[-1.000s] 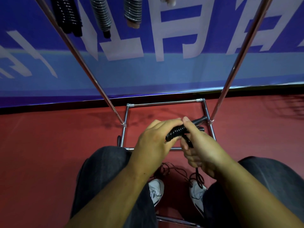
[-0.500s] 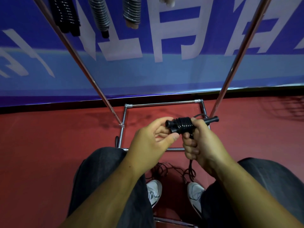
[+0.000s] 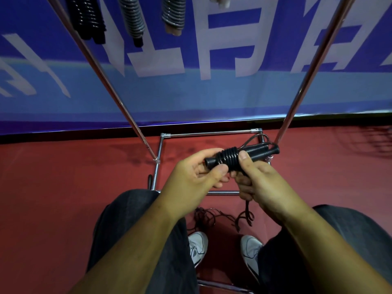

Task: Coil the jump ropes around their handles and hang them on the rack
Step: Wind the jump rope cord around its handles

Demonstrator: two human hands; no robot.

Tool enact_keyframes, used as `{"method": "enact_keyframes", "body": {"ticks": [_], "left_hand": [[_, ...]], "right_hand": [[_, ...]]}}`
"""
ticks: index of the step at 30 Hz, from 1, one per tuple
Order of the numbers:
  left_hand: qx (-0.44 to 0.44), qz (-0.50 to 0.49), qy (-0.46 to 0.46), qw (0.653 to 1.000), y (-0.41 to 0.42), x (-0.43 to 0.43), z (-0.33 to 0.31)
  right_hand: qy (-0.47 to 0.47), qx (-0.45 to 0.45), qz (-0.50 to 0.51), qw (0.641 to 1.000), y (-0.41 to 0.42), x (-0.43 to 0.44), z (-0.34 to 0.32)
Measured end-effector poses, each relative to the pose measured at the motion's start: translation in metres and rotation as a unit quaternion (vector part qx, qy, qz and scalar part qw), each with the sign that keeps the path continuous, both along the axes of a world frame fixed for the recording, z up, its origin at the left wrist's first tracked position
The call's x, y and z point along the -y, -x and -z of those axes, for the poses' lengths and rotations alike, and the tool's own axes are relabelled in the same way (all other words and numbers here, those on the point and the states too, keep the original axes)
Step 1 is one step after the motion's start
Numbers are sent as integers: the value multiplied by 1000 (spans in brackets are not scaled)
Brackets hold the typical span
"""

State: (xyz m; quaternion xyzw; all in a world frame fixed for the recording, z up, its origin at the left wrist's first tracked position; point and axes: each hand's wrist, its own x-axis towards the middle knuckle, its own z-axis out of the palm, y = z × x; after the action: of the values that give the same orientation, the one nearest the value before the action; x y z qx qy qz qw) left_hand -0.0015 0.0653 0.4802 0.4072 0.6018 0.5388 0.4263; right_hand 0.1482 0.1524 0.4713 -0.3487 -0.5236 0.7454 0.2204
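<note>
Red floor (image 3: 63, 198), blue banner (image 3: 212, 96) bhd rack (image 3: 212, 132)

coiled handles (image 3: 239, 156) before rack (image 3: 209, 134), above shoes (image 3: 197, 247).

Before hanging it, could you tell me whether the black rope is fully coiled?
Only partly: several turns wrap the handles, but loose rope hangs below the right hand.

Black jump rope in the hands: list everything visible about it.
The black jump rope is partly coiled: several tight turns wrap its two matte, plastic-looking handles, held side by side and roughly level above the red floor. The left hand pinches the handles' left end; the right hand grips at the coil, thumb on top. A small loop sticks out near the right ends. The loose cord drops below the right hand into a tangle on the floor.
</note>
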Motion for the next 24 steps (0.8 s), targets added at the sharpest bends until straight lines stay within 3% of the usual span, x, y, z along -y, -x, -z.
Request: {"method": "enact_keyframes", "body": {"ticks": [7, 15, 24], "left_hand": [[-56, -23, -8, 998, 2, 1, 4], [-38, 55, 23, 997, 2, 2, -6], [-98, 61, 19, 993, -4, 6, -8]], "right_hand": [[-87, 46, -28, 995, -3, -6, -2], [-181, 74, -96, 976, -8, 0, -13], [-52, 85, -108, 989, 1, 2, -6]]}}
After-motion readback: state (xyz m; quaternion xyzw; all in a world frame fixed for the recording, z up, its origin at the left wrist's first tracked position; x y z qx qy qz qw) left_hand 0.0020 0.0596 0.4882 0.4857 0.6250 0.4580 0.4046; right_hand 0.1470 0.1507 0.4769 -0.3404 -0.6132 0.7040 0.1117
